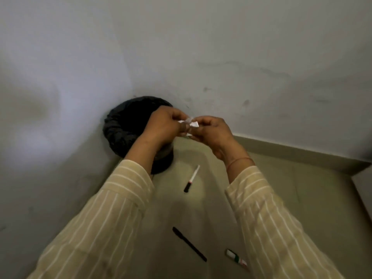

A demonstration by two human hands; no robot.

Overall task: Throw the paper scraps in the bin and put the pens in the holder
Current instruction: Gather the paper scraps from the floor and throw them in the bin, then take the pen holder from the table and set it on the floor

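A black bin (pixel 124 127) lined with a dark bag stands in the corner against the wall. Just in front of its rim, my left hand (pixel 163 125) and my right hand (pixel 211 131) both pinch a small white paper scrap (pixel 189 122) between their fingertips. On the floor below lie a white pen with a black cap (pixel 192 179), a black pen (pixel 189 244) nearer me, and a short white, green and red pen or marker (pixel 237 258) partly hidden by my right sleeve. No pen holder is in view.
A pale wall (pixel 221 57) rises behind the bin and along the left. A raised ledge (pixel 302 156) runs along the right side of the beige floor (pixel 201 208). My striped sleeves fill the lower part of the view.
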